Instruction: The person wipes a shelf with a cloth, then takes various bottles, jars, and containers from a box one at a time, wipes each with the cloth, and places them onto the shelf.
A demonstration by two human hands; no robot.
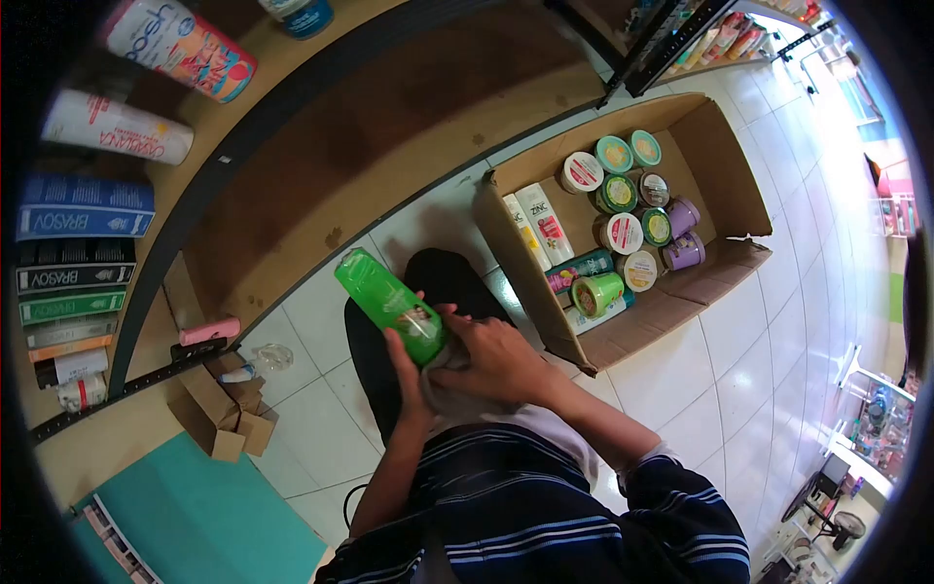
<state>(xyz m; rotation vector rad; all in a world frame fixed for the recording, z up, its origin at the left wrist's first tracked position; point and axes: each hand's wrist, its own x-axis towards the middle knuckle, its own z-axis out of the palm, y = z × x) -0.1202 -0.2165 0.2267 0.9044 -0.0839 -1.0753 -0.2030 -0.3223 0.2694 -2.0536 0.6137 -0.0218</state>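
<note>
A green bottle (389, 304) lies tilted above my lap, its cap end toward the shelf. My left hand (411, 380) is closed round the lower left side of this bottle. Against its lower right side is my right hand (491, 355), fingers bent over a greyish cloth (443, 386) that touches the bottle's base. To the right, an open cardboard box (654, 336) on the tiled floor holds several round tubs, white ZINC bottles (545, 226) and a green-lidded tub (596, 294).
A curved wooden shelf (409, 117) spans the upper left. BRASOV boxes (86, 207) and spray cans (117, 127) stand at far left. A small torn carton (209, 414) and a clear plastic bottle (272, 357) lie near a teal panel (209, 516).
</note>
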